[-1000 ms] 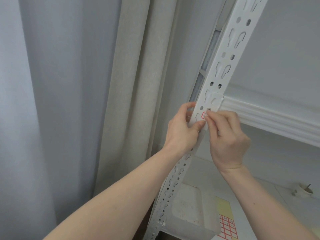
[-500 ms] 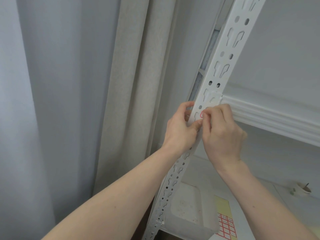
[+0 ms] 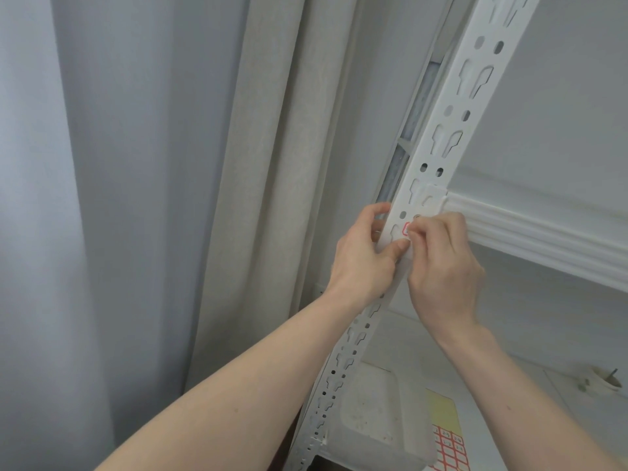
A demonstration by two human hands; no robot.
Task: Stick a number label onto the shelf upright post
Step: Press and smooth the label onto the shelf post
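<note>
The left hand (image 3: 362, 263) grips the white perforated metal shelf upright post (image 3: 438, 154), thumb on its face, while the right hand (image 3: 441, 266) presses its curled fingertips on the small red-bordered number label (image 3: 405, 229) stuck just above that thumb.

Both forearms rise from the 6 o'clock edge toward the frame's centre. The left hand (image 3: 363, 260) curls around a post, fingers wrapped behind at 12 o'clock, thumb pressed flat across the front. The right hand (image 3: 441, 266), at 3 o'clock of the left, bends its fingers inward, fingertips (image 3: 413, 232) pinched together beside the left thumb.
</note>
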